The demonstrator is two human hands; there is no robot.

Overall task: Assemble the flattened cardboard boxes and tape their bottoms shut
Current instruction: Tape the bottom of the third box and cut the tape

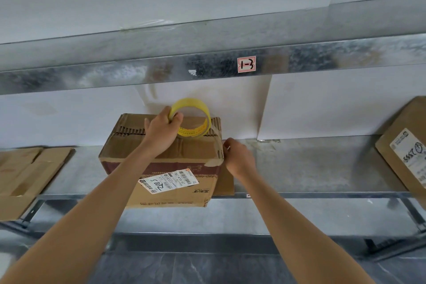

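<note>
clutching roll (196, 105) in left hand (161, 132) atop box (166, 193) set lengthwise left-right, pinching tape (216, 143) at box edge with right hand (239, 159)

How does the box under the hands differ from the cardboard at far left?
The centre box stands folded into shape; the left cardboard lies flat. The centre box bears a white label; the left cardboard shows none. The left hand holds a tape roll on the centre box; nothing touches the left cardboard. Both are brown.
</note>
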